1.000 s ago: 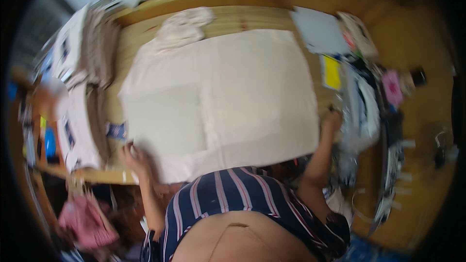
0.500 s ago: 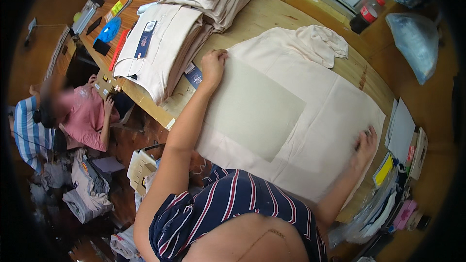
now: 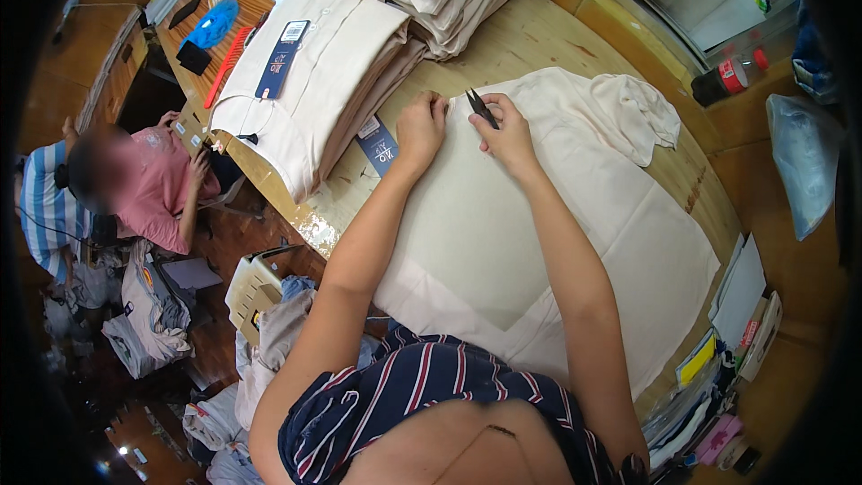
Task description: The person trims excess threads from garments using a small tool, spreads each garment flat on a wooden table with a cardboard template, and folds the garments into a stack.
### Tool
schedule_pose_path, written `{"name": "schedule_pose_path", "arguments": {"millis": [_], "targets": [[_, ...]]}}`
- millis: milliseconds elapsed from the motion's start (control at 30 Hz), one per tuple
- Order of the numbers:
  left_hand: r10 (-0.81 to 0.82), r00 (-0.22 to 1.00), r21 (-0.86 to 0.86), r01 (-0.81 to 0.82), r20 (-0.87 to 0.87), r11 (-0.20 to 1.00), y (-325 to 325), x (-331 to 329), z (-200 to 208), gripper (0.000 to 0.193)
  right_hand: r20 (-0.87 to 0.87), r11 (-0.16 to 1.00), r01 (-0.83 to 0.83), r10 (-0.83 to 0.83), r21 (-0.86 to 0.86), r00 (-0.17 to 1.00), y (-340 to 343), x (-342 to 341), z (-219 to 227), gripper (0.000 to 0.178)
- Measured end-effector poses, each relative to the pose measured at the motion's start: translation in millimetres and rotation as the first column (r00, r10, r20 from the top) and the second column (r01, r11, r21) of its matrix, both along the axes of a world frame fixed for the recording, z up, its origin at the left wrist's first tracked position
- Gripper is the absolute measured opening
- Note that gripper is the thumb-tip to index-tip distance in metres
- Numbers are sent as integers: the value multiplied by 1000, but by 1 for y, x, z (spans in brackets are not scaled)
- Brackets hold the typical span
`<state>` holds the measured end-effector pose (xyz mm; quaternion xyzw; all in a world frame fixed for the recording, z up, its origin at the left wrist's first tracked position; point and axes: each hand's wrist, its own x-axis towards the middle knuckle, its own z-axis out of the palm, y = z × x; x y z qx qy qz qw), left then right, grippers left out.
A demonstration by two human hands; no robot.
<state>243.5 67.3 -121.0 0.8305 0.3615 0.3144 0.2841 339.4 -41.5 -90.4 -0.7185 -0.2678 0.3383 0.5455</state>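
Note:
A cream knitted garment lies spread on the wooden table, its far part bunched up. On it rests a flat greyish-beige rectangular sheet. My left hand is closed at the garment's upper left edge, fingertips pinching the fabric. Close by on the right, my right hand grips small black thread snips, their pointed blades directed up and left, near the same edge. A navy hang tag lies on the table beside my left wrist.
Folded cream garments are stacked at the left, with another stack behind. A red comb lies left of them. At the far right stand a dark drink bottle and papers. A person in pink sits at the left.
My right hand has come from the garment's right side to its upper left edge, now with the snips in it. My left hand stays at that edge. The whole view has shifted slightly.

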Motion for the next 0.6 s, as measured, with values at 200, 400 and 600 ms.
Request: {"name": "schedule_pose_path", "arguments": {"millis": [200, 400, 600], "targets": [[-12, 992, -61, 20, 130, 998, 7, -2, 0, 11, 486, 997, 11, 28, -77, 873, 0, -3, -5, 27], [-149, 989, 47, 148, 22, 988, -4, -4, 9, 10, 231, 993, 117, -115, 5, 966, 0, 3, -13, 27], [-103, 995, 6, 103, -6, 995, 2, 0, 3, 8, 397, 997, 62, -75, 46, 915, 0, 3, -20, 28]]}}
